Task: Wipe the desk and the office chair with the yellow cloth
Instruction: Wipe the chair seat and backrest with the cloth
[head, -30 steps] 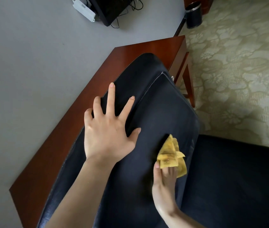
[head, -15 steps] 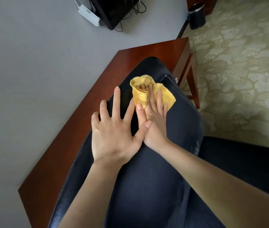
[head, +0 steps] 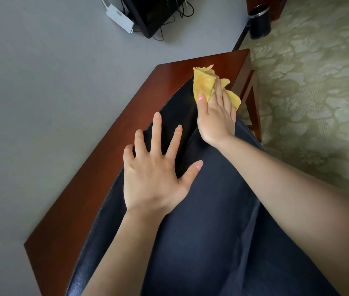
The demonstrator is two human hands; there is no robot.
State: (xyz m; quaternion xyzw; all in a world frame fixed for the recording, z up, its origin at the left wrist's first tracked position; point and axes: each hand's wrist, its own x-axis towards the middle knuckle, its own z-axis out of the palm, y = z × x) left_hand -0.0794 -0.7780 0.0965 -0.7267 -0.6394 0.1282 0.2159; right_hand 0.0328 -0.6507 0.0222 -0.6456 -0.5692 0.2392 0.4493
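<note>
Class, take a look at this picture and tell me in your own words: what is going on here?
A person is wiping a dark office chair. The right hand presses the yellow cloth against the top of the chair's backrest, with the wooden desk just behind it. The left hand lies flat on the backrest, fingers spread, holding nothing.

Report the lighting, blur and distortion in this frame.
Head view: soft, even daylight, no hard glare; faint sheen along the chair edge at lower left; wide-angle lens skews the desk; yellow cloth and right hand look slightly soft, perhaps motion; a diffuse shadow lies on the carpet.
</note>
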